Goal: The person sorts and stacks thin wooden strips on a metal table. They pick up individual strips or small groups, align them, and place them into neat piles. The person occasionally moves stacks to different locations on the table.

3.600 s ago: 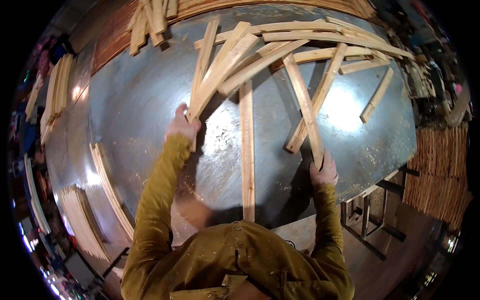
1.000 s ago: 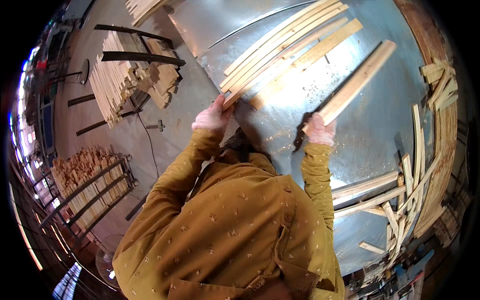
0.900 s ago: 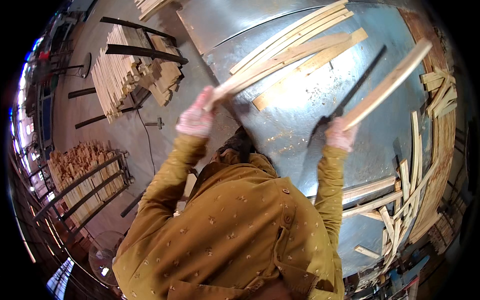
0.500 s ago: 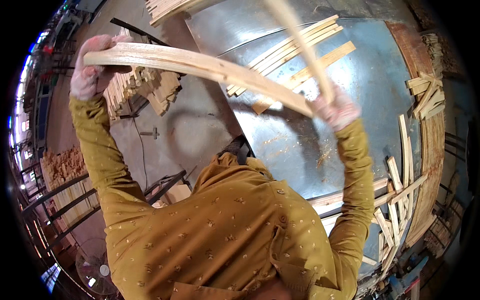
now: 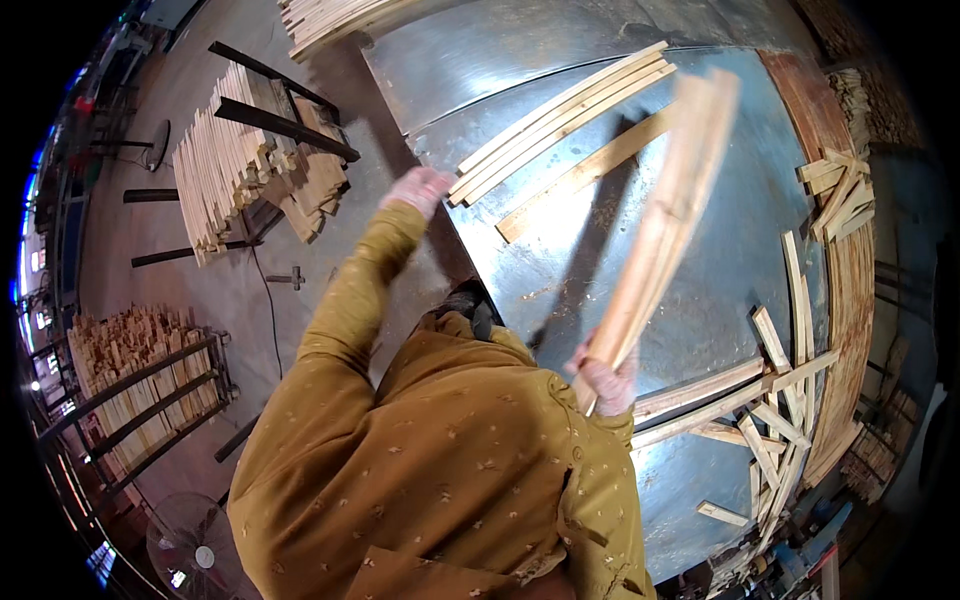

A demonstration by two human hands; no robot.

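My right hand point(image 5: 610, 385), in a pale pinkish glove, is closed round the near end of a bundle of wooden strips point(image 5: 665, 220). The strips slant up and away over the metal table, their far ends smeared by motion; I cannot tell how many there are. My left hand point(image 5: 418, 191), gloved alike, is stretched out at the table's left edge with nothing visible in it. Its fingers are beside the left ends of several wooden strips point(image 5: 560, 120) lying side by side; whether they touch is unclear. One separate wooden strip point(image 5: 575, 180) lies nearer, partly behind the held bundle.
The metal table point(image 5: 510, 265) bears crossing loose sticks point(image 5: 790, 390) on its right. A wooden board point(image 5: 850, 330) runs along its far right edge. On the left floor are a rack of stacked strips point(image 5: 225, 165), a crate of wood pieces point(image 5: 150, 390), a hammer point(image 5: 290, 278) and a fan point(image 5: 200, 550).
My left hand has let go of the strip it held up at the left and moved right to the table edge. My right hand has come closer, with strips now upright in it.
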